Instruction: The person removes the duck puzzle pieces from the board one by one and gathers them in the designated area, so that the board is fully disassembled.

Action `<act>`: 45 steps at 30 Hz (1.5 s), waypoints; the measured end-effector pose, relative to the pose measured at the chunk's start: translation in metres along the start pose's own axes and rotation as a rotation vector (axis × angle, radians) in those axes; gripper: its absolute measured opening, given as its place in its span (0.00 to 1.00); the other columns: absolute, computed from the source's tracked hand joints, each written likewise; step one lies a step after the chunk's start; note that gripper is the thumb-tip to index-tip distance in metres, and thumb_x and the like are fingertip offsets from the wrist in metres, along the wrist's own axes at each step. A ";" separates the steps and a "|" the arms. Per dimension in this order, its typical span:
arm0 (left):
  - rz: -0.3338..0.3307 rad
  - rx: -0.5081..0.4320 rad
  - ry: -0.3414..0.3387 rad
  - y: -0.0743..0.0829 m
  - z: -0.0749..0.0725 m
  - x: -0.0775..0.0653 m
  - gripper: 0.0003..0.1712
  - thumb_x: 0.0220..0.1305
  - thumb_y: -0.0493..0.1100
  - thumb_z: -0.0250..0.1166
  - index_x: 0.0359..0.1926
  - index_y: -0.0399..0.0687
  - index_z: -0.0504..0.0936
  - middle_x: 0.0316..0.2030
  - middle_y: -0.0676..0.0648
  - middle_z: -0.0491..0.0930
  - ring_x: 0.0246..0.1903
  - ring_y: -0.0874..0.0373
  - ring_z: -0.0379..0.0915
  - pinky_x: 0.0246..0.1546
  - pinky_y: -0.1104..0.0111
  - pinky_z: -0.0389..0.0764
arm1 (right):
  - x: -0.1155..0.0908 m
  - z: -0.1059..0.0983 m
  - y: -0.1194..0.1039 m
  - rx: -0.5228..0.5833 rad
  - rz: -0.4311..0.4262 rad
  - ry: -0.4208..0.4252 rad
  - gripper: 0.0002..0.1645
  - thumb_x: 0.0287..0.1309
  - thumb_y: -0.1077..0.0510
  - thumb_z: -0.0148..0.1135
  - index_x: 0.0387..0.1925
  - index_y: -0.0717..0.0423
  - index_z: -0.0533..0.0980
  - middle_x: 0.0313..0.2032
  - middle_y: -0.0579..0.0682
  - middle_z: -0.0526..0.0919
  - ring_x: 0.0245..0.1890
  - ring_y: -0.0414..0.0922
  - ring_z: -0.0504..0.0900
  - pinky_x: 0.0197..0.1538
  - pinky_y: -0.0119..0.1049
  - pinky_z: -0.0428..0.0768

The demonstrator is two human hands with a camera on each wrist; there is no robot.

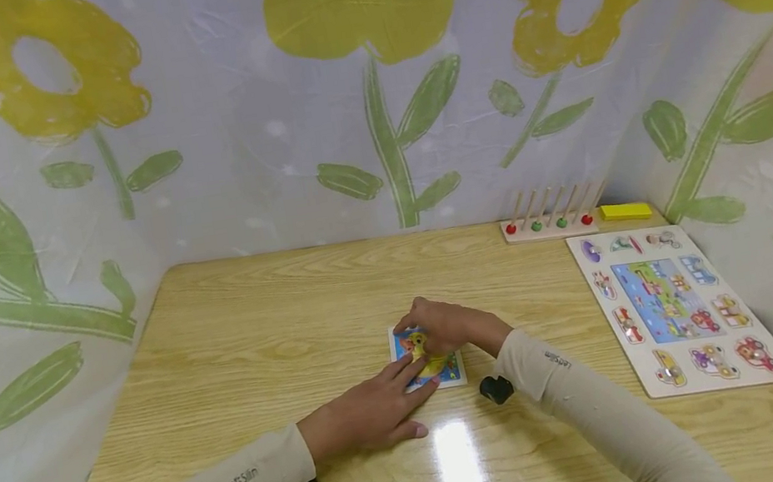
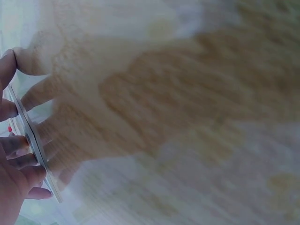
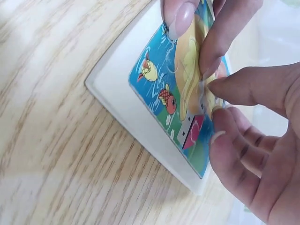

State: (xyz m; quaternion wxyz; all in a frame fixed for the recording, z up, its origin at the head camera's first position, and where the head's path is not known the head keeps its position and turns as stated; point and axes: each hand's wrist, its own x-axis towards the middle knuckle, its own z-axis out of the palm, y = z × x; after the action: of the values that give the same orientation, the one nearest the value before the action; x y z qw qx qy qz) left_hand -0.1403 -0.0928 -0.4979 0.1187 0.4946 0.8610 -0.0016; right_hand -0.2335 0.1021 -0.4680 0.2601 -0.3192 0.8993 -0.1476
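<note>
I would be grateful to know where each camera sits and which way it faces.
Head: on the person's head, looking forward and down at the table and picture board; left hand, right hand and sleeves show.
Left wrist: on that wrist, looking along the picture board's thin edge; fingers show at the left, whose is unclear.
Right wrist: on that wrist, looking aslant at the picture board; the right hand shows at right, more fingers at top.
Shared: head and right wrist both show the picture board's face and the right hand.
</note>
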 end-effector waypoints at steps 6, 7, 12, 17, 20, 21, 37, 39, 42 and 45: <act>-0.005 -0.003 0.003 -0.001 0.001 -0.001 0.40 0.77 0.64 0.45 0.79 0.49 0.54 0.79 0.36 0.47 0.77 0.37 0.46 0.71 0.55 0.66 | 0.002 0.001 0.001 0.044 -0.013 -0.003 0.35 0.59 0.68 0.66 0.68 0.53 0.73 0.60 0.57 0.72 0.59 0.50 0.72 0.64 0.47 0.75; -0.005 -0.003 0.005 -0.001 0.001 -0.001 0.40 0.77 0.64 0.45 0.79 0.49 0.54 0.79 0.36 0.47 0.77 0.37 0.46 0.71 0.55 0.66 | 0.003 0.002 0.001 0.044 -0.013 -0.002 0.34 0.59 0.68 0.66 0.68 0.53 0.73 0.60 0.57 0.72 0.60 0.50 0.72 0.64 0.47 0.75; 0.005 0.015 0.021 -0.001 0.002 -0.001 0.40 0.77 0.64 0.45 0.79 0.49 0.55 0.78 0.36 0.49 0.77 0.37 0.47 0.71 0.55 0.66 | 0.003 0.003 0.001 0.047 -0.007 0.018 0.33 0.58 0.66 0.69 0.66 0.52 0.75 0.58 0.57 0.73 0.57 0.49 0.74 0.62 0.47 0.76; 0.017 0.021 0.030 -0.001 0.001 -0.001 0.40 0.77 0.64 0.45 0.79 0.49 0.55 0.77 0.35 0.51 0.76 0.37 0.48 0.72 0.55 0.65 | 0.002 0.002 0.000 0.023 -0.006 0.035 0.32 0.57 0.63 0.71 0.65 0.51 0.76 0.56 0.56 0.73 0.53 0.49 0.76 0.60 0.46 0.78; 0.019 0.017 0.032 0.000 0.001 -0.001 0.40 0.77 0.64 0.45 0.79 0.48 0.56 0.77 0.35 0.51 0.76 0.37 0.48 0.72 0.55 0.65 | 0.002 0.002 -0.001 0.015 -0.014 0.036 0.30 0.58 0.63 0.71 0.62 0.50 0.77 0.55 0.56 0.73 0.51 0.48 0.76 0.59 0.46 0.78; 0.018 0.014 0.031 0.000 0.001 0.000 0.40 0.77 0.64 0.45 0.79 0.48 0.56 0.77 0.35 0.51 0.76 0.37 0.48 0.72 0.55 0.65 | 0.002 0.002 -0.001 0.016 -0.018 0.035 0.29 0.58 0.63 0.71 0.62 0.50 0.77 0.56 0.56 0.73 0.51 0.47 0.76 0.58 0.46 0.78; -0.008 0.010 0.011 0.000 0.002 0.001 0.40 0.76 0.66 0.44 0.79 0.50 0.54 0.78 0.36 0.50 0.77 0.37 0.47 0.71 0.55 0.66 | -0.001 0.004 0.002 0.024 -0.064 0.074 0.35 0.57 0.63 0.72 0.66 0.53 0.73 0.55 0.52 0.77 0.54 0.48 0.78 0.60 0.45 0.78; -0.008 0.005 0.011 0.000 0.001 0.001 0.40 0.76 0.65 0.45 0.79 0.50 0.54 0.78 0.36 0.50 0.77 0.37 0.47 0.71 0.55 0.66 | 0.000 0.004 0.002 0.017 -0.062 0.070 0.34 0.57 0.64 0.71 0.66 0.54 0.74 0.55 0.52 0.76 0.54 0.48 0.78 0.60 0.45 0.78; -0.009 -0.007 0.008 0.000 0.001 0.000 0.40 0.76 0.65 0.45 0.79 0.50 0.54 0.78 0.36 0.50 0.77 0.37 0.46 0.71 0.55 0.66 | 0.001 0.004 0.002 0.010 -0.063 0.064 0.32 0.58 0.65 0.69 0.64 0.54 0.76 0.55 0.53 0.76 0.54 0.48 0.78 0.59 0.45 0.79; -0.009 -0.009 0.008 0.000 0.001 0.001 0.40 0.77 0.65 0.45 0.79 0.50 0.54 0.78 0.36 0.49 0.77 0.37 0.46 0.71 0.55 0.66 | 0.001 0.003 0.002 0.003 -0.063 0.056 0.31 0.57 0.65 0.69 0.64 0.54 0.77 0.55 0.54 0.75 0.52 0.48 0.77 0.58 0.43 0.79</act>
State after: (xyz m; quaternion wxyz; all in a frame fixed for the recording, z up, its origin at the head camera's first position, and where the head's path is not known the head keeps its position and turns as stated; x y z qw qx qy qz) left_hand -0.1405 -0.0925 -0.4991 0.1176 0.4903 0.8636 0.0038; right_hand -0.2332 0.1024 -0.4718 0.2307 -0.3427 0.8955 -0.1659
